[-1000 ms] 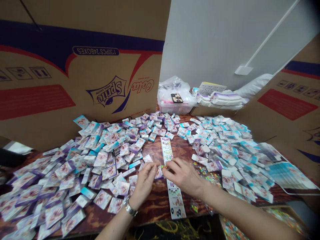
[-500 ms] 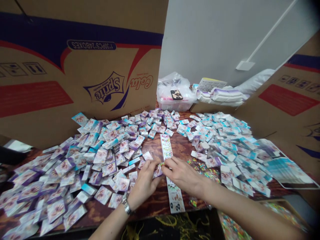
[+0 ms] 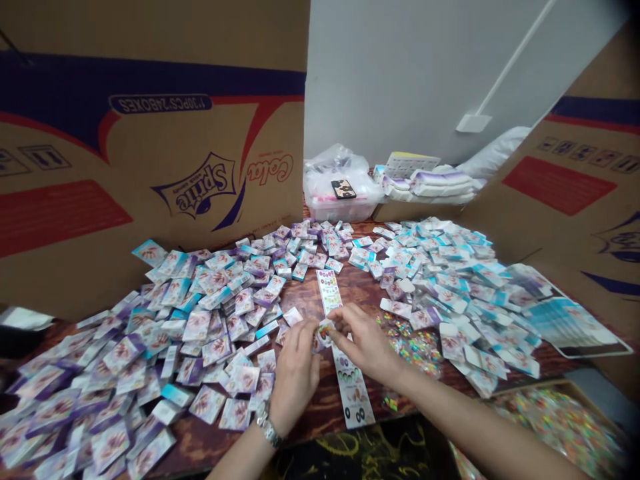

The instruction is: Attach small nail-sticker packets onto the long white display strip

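Overall, two cardboard cartons (image 3: 150,150) (image 3: 560,187) stand open on either side of the tabletop (image 3: 360,287), with a pale wall (image 3: 400,73) between them. A shallow tray (image 3: 560,427) of bright packets has now come further into view at the lower right, just past the tabletop's edge. Two wide heaps of small white, purple and teal boxes (image 3: 175,347) (image 3: 440,280) cover most of the wood, and a fan of sheets (image 3: 570,327) lies at the right. Farther back sit a plastic bin (image 3: 340,190) with a phone (image 3: 344,189) on top and a stack of folded packaging (image 3: 430,187).

In the gap between the heaps lies a long printed strip (image 3: 353,393), partly hidden by the hands. Both hands have drawn closer together above it. The left hand (image 3: 295,377), with a watch (image 3: 267,427) on its wrist, is curled closed around the edge of a small white box (image 3: 320,341). The right hand (image 3: 363,343) is pinching a bright scrap (image 3: 325,330) against that box, held just above the strip. Loose glittery bits (image 3: 410,343) lie beside the right hand.
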